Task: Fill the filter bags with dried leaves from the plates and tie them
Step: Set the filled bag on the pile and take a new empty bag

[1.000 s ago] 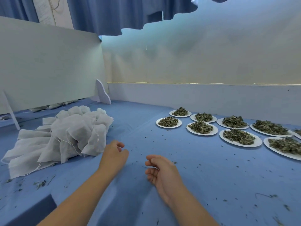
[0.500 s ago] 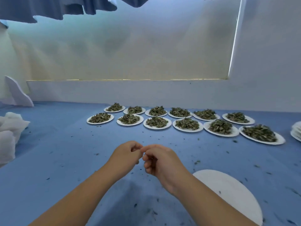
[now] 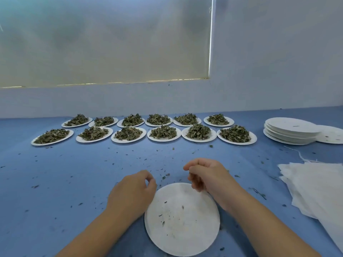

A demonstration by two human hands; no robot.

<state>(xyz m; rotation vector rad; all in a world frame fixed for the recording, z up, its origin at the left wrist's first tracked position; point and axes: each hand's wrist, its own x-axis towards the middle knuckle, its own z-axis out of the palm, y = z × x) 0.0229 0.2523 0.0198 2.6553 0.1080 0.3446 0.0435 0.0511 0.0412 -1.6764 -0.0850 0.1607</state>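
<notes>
Both hands have parted: left hand (image 3: 132, 191), right hand (image 3: 207, 176) (curled, empty) over plate (image 3: 182, 238).

Blue table (image 3: 55, 182), 12 white plates (image 3: 237, 140), dark green dried leaves (image 3: 128, 133), white filter bags (image 3: 315, 182)
</notes>
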